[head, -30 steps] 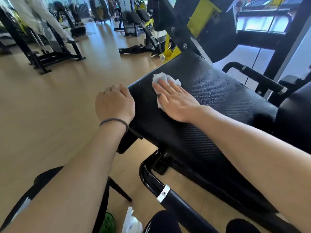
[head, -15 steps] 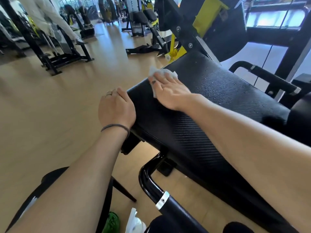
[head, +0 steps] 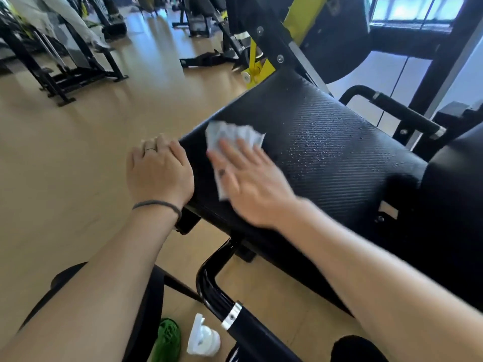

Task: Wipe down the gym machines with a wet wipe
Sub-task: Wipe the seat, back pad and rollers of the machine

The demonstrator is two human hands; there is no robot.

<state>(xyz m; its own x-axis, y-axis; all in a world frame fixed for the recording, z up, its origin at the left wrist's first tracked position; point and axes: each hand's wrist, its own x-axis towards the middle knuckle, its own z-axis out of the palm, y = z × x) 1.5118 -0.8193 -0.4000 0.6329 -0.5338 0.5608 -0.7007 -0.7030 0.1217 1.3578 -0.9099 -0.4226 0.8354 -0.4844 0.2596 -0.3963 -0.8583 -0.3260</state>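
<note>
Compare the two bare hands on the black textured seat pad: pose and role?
Left hand rests at the black textured seat pad edge holding nothing; right hand presses the white wet wipe flat. Left is sharp, with a ring; right is motion-blurred. Both touch the pad.

The single head-worn wide-angle camera looks forward and steeply down at close range onto the black seat pad (head: 326, 152), with gym floor (head: 65, 165) beyond.

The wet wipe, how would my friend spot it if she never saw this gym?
Find the big black seat pad of the nearest machine. On its near corner, the right hand presses flat on the wet wipe. It is the only white, crumpled thing on the dark pad.
</note>
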